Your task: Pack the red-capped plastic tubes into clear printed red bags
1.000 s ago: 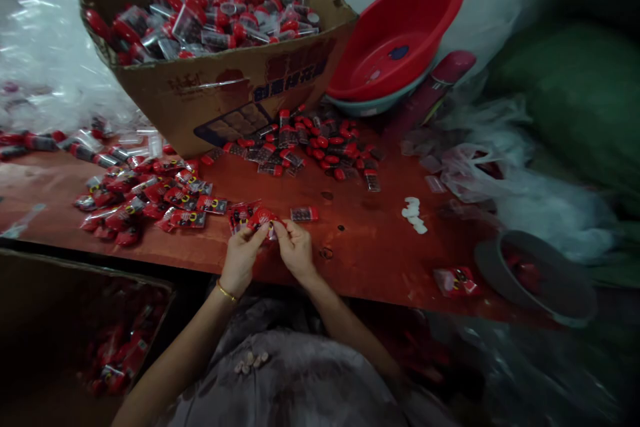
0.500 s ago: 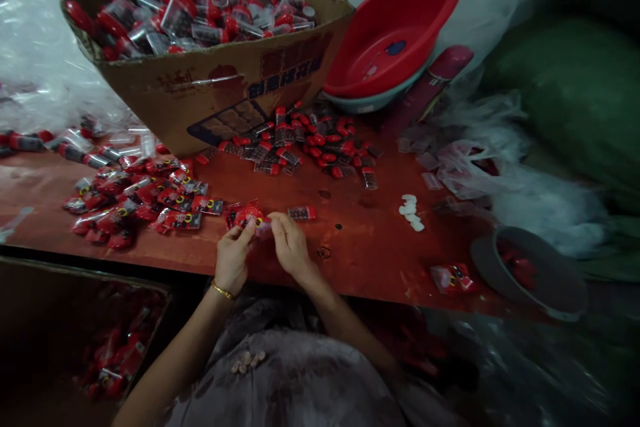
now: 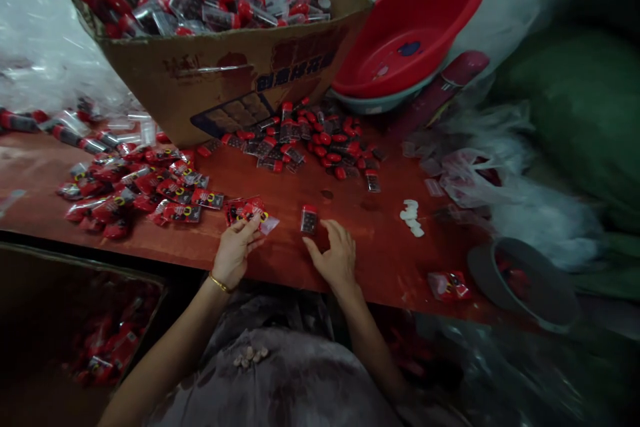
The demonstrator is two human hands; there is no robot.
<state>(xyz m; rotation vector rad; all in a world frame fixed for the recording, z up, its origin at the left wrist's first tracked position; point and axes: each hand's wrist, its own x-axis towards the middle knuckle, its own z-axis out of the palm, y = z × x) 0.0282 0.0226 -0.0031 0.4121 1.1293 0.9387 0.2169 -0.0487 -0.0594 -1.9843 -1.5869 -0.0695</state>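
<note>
Red table (image 3: 385, 253), two hands (image 3: 232, 256) (image 3: 338, 257), one container (image 3: 309, 219) between

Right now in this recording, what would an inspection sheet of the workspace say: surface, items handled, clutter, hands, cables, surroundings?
Surface: red tabletop, with a dark mark.
Items handled: red packet with a clear end; single red-capped container between the hands; packet pile at left; loose containers farther back.
Clutter: white pieces, lone packet and grey bowl at right.
Hands: left hand holds the red packet; right hand is open beside the single container, contact unclear.
Cables: nothing seen.
Surroundings: cardboard box heaped with red-capped containers at the back; tilted red basin; plastic bags at right.
</note>
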